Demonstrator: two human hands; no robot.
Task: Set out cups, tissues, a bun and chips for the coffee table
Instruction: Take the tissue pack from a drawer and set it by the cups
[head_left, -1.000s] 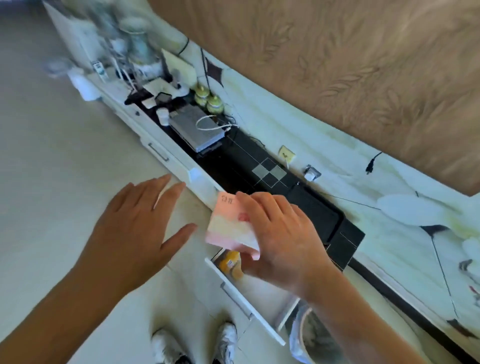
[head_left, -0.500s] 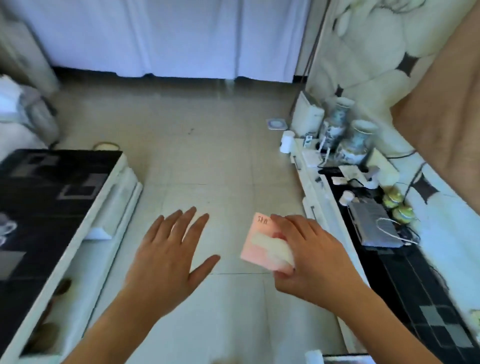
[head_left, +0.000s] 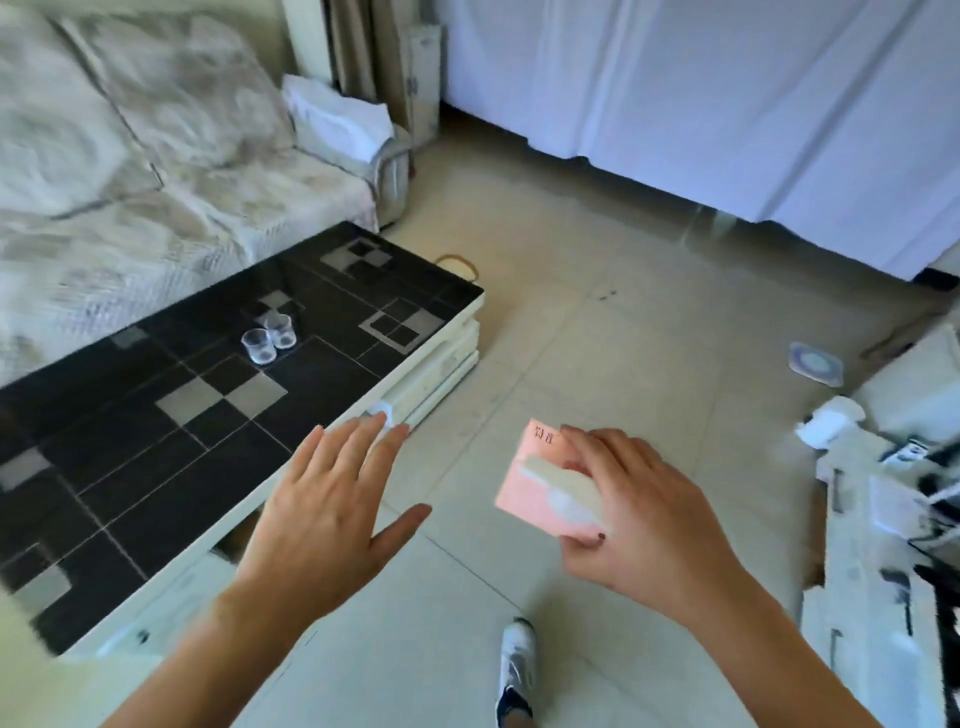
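My right hand (head_left: 639, 509) grips a pink pack of tissues (head_left: 540, 480) from above, held in the air over the tiled floor. My left hand (head_left: 327, 514) is spread flat with straight fingers and holds nothing, hovering beside the near edge of the coffee table (head_left: 130, 431). The table has a black top with grey squares and a white base. Two small clear cups (head_left: 270, 338) stand side by side on its far half. No bun or chips are in view.
A pale covered sofa (head_left: 145, 171) runs behind the table. White curtains (head_left: 701, 104) hang at the back. The white TV cabinet (head_left: 872, 561) with cables and small items is at the right edge. One white shoe (head_left: 517, 670) shows below on the floor.
The view has swung left from the TV cabinet and its open drawer to the coffee table and sofa. The tissue pack stays in my right hand; my left hand stays spread.
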